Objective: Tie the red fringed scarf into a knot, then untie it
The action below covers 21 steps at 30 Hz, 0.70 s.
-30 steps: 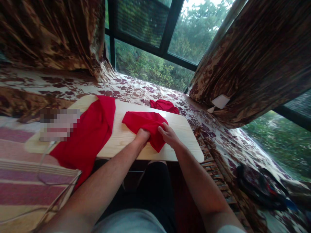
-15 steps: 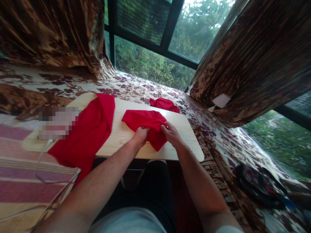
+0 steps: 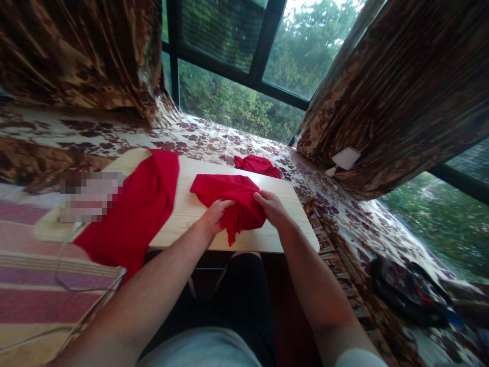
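A folded red cloth (image 3: 225, 186) lies on the pale wooden table (image 3: 191, 168), bunched toward its front, where red fringe-like strands hang down. My left hand (image 3: 218, 214) pinches the cloth's near left side beside those strands. At the cloth's right edge, my right hand (image 3: 268, 205) grips the fabric between thumb and fingers. A larger red cloth (image 3: 141, 204) is spread over the left part of the table and droops past its front edge. Behind the held cloth, a third red cloth (image 3: 257, 165) lies crumpled at the table's far edge.
A blurred-out object (image 3: 89, 196) with a white cable rests at the table's left end. Striped fabric (image 3: 46, 300) covers the left foreground. A small white lamp (image 3: 346, 158) stands by the curtain, and a dark bag (image 3: 405, 293) lies at the right.
The near part of the held cloth has been turned, and red strands now show beside my left hand. My left hand has shifted slightly left and down.
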Each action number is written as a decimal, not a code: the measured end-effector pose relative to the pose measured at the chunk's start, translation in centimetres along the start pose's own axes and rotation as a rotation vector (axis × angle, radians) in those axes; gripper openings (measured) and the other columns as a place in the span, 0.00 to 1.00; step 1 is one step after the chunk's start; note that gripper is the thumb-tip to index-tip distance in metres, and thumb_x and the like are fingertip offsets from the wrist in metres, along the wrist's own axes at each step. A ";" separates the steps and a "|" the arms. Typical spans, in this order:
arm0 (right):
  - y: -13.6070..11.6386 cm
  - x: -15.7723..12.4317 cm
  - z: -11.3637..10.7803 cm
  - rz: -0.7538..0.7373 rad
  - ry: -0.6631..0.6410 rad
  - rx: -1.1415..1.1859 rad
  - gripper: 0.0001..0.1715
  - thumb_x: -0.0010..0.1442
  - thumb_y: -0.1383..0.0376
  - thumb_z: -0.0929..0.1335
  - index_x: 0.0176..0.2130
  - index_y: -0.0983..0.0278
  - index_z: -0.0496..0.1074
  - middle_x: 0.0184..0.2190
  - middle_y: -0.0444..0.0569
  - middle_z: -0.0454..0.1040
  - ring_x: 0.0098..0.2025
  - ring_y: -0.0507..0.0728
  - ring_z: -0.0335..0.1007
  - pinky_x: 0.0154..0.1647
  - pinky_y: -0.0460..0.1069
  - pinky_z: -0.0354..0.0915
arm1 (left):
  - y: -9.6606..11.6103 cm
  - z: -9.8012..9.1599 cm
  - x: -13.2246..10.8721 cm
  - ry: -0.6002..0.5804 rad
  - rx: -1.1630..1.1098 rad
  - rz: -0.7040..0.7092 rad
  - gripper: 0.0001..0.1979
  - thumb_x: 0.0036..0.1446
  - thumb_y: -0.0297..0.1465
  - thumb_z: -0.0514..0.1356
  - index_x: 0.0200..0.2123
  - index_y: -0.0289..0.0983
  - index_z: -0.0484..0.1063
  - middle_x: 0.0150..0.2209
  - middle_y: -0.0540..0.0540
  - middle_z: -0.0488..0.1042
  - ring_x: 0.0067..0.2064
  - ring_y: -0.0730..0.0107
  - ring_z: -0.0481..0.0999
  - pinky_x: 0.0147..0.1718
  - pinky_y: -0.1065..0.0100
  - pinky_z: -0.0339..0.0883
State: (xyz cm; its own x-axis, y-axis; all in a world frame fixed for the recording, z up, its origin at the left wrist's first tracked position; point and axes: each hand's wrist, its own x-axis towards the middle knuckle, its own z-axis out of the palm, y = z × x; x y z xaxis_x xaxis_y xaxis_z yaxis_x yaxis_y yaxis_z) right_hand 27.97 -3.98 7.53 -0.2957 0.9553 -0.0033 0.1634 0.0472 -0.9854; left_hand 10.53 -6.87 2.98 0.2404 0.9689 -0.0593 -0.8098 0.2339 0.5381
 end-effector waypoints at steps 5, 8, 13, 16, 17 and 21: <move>0.4 -0.2 -0.6 0.092 -0.221 0.152 0.25 0.47 0.51 0.78 0.39 0.66 0.79 0.30 0.48 0.80 0.33 0.55 0.75 0.38 0.49 0.69 | -0.3 0.1 -0.3 -0.003 0.024 -0.045 0.16 0.47 0.19 0.65 0.43 0.27 0.78 0.41 0.35 0.81 0.45 0.53 0.81 0.49 0.57 0.75; 0.5 -0.3 -0.5 0.055 -0.234 0.217 0.24 0.49 0.52 0.77 0.40 0.66 0.79 0.33 0.48 0.81 0.33 0.54 0.75 0.39 0.48 0.70 | -0.2 0.3 -0.4 -0.016 0.017 -0.087 0.15 0.49 0.20 0.63 0.43 0.27 0.77 0.40 0.35 0.81 0.43 0.52 0.81 0.46 0.55 0.76; 0.3 -0.3 -0.5 0.077 -0.179 0.338 0.22 0.52 0.53 0.76 0.39 0.66 0.78 0.31 0.49 0.80 0.30 0.54 0.74 0.35 0.48 0.71 | 0.3 0.0 -0.6 -0.003 0.108 -0.207 0.09 0.51 0.22 0.61 0.38 0.26 0.76 0.31 0.34 0.79 0.29 0.57 0.80 0.31 0.60 0.77; 0.2 -0.1 -0.8 0.102 -0.064 0.374 0.19 0.53 0.54 0.75 0.37 0.66 0.76 0.28 0.47 0.78 0.27 0.53 0.72 0.30 0.47 0.70 | 0.2 -0.5 -0.6 0.027 0.199 -0.197 0.11 0.47 0.21 0.63 0.37 0.27 0.76 0.25 0.39 0.77 0.22 0.64 0.75 0.24 0.65 0.73; 0.1 0.1 -1.0 0.106 -0.038 0.371 0.18 0.54 0.55 0.74 0.37 0.66 0.76 0.28 0.48 0.78 0.27 0.53 0.72 0.30 0.47 0.70 | 0.1 -0.6 -0.6 0.030 0.230 -0.199 0.12 0.46 0.21 0.63 0.37 0.28 0.76 0.23 0.41 0.76 0.20 0.66 0.73 0.22 0.67 0.71; -0.3 0.5 -1.4 0.121 -0.028 0.296 0.20 0.53 0.54 0.74 0.38 0.67 0.77 0.32 0.51 0.80 0.30 0.55 0.74 0.34 0.48 0.71 | 0.3 -0.3 -1.2 0.062 0.309 -0.272 0.11 0.45 0.23 0.64 0.35 0.29 0.74 0.19 0.44 0.73 0.16 0.69 0.69 0.16 0.71 0.64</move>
State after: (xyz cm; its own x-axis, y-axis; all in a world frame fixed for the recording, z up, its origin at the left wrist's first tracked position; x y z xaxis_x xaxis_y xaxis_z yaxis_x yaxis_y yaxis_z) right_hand 29.07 -3.10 8.06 -0.3170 0.9403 -0.1240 -0.0806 -0.1570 -0.9843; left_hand 9.81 -7.97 2.96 0.3834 0.8802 -0.2797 -0.5196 0.4560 0.7225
